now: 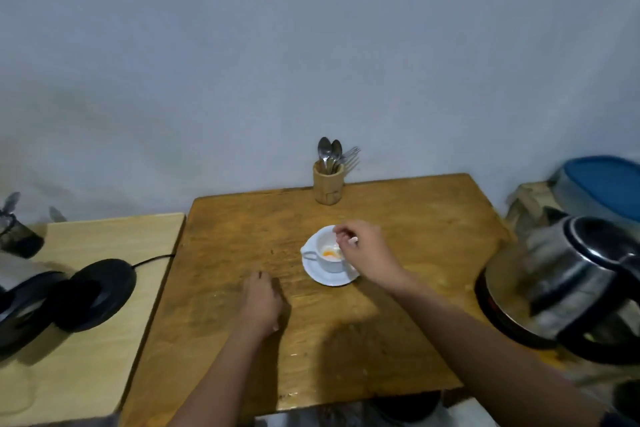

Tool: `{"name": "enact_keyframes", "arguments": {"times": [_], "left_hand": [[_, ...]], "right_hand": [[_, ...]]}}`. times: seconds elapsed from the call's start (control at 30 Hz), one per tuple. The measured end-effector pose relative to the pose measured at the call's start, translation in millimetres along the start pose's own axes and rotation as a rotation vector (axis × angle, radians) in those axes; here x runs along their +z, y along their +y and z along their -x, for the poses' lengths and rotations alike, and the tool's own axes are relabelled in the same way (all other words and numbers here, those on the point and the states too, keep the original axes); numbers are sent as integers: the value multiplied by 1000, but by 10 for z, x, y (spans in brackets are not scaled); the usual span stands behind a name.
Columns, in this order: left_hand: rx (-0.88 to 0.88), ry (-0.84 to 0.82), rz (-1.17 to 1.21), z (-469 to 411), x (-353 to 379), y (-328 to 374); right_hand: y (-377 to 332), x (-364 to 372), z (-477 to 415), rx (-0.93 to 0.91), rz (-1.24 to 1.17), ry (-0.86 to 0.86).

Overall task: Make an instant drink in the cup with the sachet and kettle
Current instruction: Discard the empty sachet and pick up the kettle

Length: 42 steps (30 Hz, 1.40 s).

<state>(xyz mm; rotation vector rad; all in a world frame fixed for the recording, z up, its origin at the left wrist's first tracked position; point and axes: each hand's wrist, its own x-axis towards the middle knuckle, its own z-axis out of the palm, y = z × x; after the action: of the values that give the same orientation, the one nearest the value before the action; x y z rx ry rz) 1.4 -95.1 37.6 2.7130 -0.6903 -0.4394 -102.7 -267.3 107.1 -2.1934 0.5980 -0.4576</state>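
A white cup (327, 250) stands on a white saucer (334, 279) near the middle of the brown wooden table (398, 218). Orange and pale powder or liquid lies in the bottom of the cup. My right hand (363, 250) hovers over the cup's right rim, fingers pinched on a small white handle, probably a spoon, that reaches down into the cup. My left hand (261, 298) rests on the table left of the saucer, fingers curled, holding nothing visible. A steel kettle (571, 284) with black trim stands at the table's right edge. No sachet is visible.
A bamboo holder (328, 185) with spoons and forks stands at the table's far edge by the wall. On the lighter table to the left lie a black kettle base (98, 291) with its cord and another appliance. A blue-lidded container (602, 184) sits far right.
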Motion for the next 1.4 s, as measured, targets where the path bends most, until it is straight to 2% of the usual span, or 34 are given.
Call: {"name": "enact_keyframes", "arguments": {"times": [0.1, 0.23, 0.37, 0.5, 0.67, 0.77, 0.87, 1.07, 1.27, 1.4], "left_hand": [[57, 59, 214, -244, -55, 322], [31, 32, 391, -506, 65, 587], [-75, -2, 542, -635, 254, 782], [-165, 33, 626, -655, 358, 873], [-141, 81, 672, -639, 393, 853], [-119, 77, 665, -630, 388, 822], [-116, 76, 679, -625, 405, 783], [-98, 102, 702, -609, 449, 782], [-162, 82, 638, -645, 458, 775], [-171, 62, 621, -631, 419, 799]], "right_hand": [[94, -840, -25, 32, 10, 330], [308, -1945, 286, 149, 56, 731], [696, -2524, 808, 315, 106, 965], [1084, -2589, 1282, 532, 41, 1117], [1375, -2298, 1612, 627, -211, 1198], [1437, -2111, 1647, 704, -413, 1332], [1472, -2029, 1637, 709, -503, 1393], [1485, -2080, 1582, 740, -441, 1446], [1393, -2154, 1474, 836, -373, 1390], [1271, -2345, 1332, 748, -285, 1316]]}}
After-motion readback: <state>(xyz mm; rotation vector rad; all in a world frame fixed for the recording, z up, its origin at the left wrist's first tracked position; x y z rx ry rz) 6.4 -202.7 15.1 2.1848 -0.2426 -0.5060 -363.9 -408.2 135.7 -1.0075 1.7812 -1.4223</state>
